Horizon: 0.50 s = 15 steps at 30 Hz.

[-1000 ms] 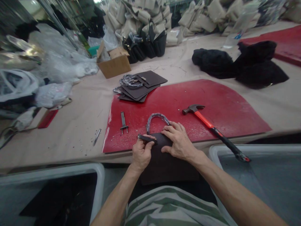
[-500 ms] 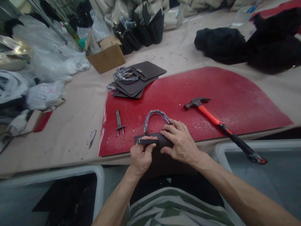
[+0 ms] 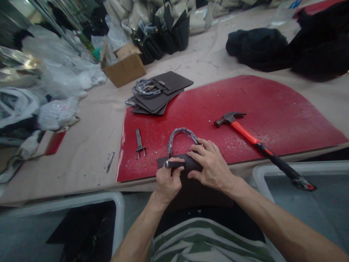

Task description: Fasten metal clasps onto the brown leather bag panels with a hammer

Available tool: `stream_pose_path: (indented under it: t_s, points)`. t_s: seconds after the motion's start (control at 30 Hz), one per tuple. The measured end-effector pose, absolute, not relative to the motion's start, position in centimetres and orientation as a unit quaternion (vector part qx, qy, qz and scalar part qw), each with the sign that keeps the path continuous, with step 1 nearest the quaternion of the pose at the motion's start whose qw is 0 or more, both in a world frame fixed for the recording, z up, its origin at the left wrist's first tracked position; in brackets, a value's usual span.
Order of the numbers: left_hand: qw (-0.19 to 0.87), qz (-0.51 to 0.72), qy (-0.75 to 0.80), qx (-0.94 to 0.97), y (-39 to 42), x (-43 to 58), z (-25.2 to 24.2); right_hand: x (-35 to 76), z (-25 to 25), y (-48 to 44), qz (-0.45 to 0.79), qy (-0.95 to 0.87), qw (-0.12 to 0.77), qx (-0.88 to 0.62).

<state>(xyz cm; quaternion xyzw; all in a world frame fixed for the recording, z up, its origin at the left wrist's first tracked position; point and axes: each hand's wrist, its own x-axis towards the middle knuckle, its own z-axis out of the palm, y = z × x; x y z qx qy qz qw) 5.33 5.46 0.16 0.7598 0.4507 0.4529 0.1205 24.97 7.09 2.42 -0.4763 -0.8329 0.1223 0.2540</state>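
Observation:
A dark brown bag panel point(image 3: 193, 164) lies over the red mat's near edge and hangs down toward my lap. From its far side rises an arched handle point(image 3: 182, 131) wrapped in clear plastic. My left hand point(image 3: 168, 182) is closed on a short dark strap-like piece point(image 3: 177, 164) with a shiny metal end, held low over the panel. Its kind is not clear. My right hand point(image 3: 211, 163) grips the panel beside the handle's right end, fingers curved over it and thumb on the near side. What is under my palm is hidden.
On the red mat point(image 3: 261, 102) are a claw hammer point(image 3: 245, 133), its grip past the edge, and a two-pronged metal tool point(image 3: 139, 142). Stacked panels point(image 3: 155, 96), a metal rod point(image 3: 110, 162) and a cardboard box point(image 3: 125, 69) lie around. Bins point(image 3: 120, 211) stand below the table.
My left hand and the dark piece have shifted slightly right along the panel. The right hand keeps its place. The whole view has turned a little.

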Motion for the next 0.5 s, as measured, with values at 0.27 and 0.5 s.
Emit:
stream_pose_path:
  t_s: [0.27, 0.5]
  points:
    - [0.105, 0.46, 0.425, 0.772, 5.8, 6.2, 0.0, 25.0, 2.3, 7.1, 0.125, -0.834, 0.251, -0.475]
    - [0.132, 0.452, 0.433, 0.769, 5.9, 6.2, -0.1, 26.8, 3.3, 6.8, 0.078, -0.834, 0.288, -0.465]
